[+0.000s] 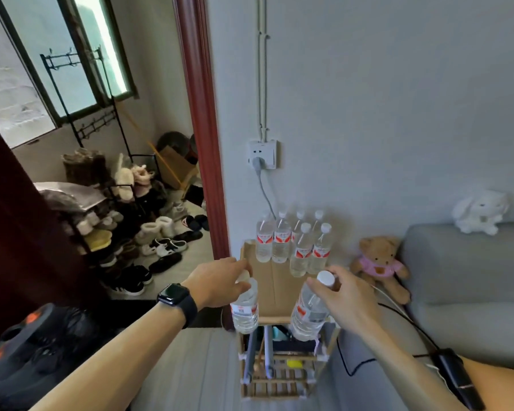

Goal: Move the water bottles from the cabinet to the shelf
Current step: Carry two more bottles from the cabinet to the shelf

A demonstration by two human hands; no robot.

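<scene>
The left hand gripped a clear, white-capped plastic water bottle by its neck, the right hand a second bottle likewise, both hanging above the slatted wooden shelf, seemingly to join six bottles ranked along the wall.

6 clear, white-capped, red-labelled water bottles are stood upright at the back of the wooden shelf, centre frame; the left bottle and the tilted right bottle are held by their necks at its front edge
</scene>
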